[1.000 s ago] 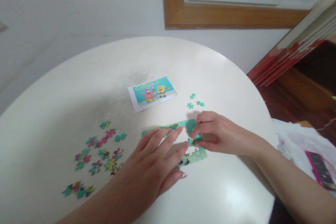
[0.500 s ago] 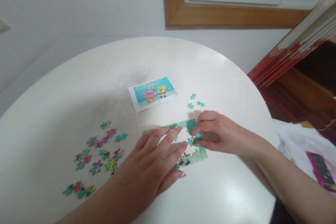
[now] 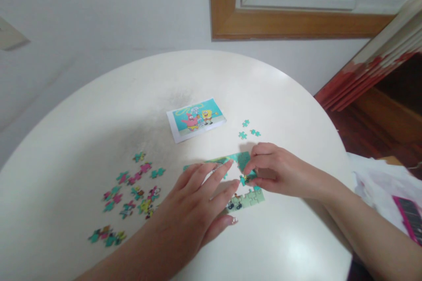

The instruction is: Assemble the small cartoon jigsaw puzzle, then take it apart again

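A partly joined jigsaw puzzle [image 3: 255, 197] lies on the table under both hands, with a gap in its middle. My left hand [image 3: 198, 204] rests across its left part, fingers spread and holding nothing; it hides much of that side. At the right edge of the gap, the thumb and fingers of my right hand [image 3: 275, 169] are closed on a teal and yellow puzzle piece [image 3: 244, 180]. Whether this piece is locked into its neighbours I cannot tell. Behind the puzzle lies a picture card [image 3: 199, 118] with cartoon figures.
Loose puzzle pieces [image 3: 134, 178] are scattered left of my left hand. Three teal pieces [image 3: 243, 135] lie beyond my right hand. The round white table [image 3: 108, 105] meets a wall and window at the back. Right of it are papers and a pink-edged phone-like object [image 3: 409, 215].
The whole view has shifted slightly, so everything appears a little further right and lower. Both hands keep almost the same place on the puzzle, the right still pinching the piece.
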The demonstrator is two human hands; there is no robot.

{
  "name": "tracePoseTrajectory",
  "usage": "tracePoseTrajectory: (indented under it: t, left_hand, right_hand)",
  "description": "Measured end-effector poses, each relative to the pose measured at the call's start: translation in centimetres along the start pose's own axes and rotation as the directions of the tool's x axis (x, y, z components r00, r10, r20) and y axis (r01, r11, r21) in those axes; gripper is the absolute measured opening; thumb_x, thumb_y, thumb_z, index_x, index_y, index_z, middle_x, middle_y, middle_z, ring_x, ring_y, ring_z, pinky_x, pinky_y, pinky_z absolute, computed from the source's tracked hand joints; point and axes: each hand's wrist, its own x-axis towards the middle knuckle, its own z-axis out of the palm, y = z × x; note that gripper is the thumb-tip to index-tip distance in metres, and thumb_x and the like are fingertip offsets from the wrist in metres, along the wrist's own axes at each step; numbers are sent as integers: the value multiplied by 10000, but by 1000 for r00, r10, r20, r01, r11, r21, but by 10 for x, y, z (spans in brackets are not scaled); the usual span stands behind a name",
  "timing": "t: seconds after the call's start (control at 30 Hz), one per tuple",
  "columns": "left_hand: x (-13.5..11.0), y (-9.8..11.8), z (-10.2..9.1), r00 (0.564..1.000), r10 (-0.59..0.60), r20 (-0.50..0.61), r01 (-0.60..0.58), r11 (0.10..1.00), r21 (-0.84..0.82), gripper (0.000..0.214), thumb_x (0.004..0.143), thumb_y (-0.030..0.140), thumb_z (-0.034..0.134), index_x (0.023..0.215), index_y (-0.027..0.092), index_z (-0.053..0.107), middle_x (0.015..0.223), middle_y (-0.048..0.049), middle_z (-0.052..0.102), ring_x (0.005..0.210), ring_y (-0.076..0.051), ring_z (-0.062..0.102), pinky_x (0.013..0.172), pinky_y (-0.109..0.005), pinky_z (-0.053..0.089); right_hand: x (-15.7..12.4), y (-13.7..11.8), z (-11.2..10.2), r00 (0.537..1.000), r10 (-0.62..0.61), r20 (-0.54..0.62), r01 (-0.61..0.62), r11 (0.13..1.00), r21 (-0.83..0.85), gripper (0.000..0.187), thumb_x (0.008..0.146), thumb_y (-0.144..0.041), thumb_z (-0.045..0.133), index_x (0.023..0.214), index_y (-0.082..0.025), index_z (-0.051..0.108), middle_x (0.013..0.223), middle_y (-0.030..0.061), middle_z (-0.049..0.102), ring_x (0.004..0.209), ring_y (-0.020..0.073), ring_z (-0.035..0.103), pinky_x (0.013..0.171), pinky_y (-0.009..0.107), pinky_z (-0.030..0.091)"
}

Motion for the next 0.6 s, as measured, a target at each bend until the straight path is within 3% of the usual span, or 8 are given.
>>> tracePoseTrajectory:
  t: [0.6]
  left_hand:
    - [-1,0,3,1000,11,-13,-11,1000,7,381,934,461,509,1238,255,611,1372,-71,547,1223,-262,475,1038,-435,372]
  right_hand:
    - [0,2,1,999,31,22,-31,1000,-5,125,859,-205,617,956,-158,681,883,54,579,799,146,556,754,285,452]
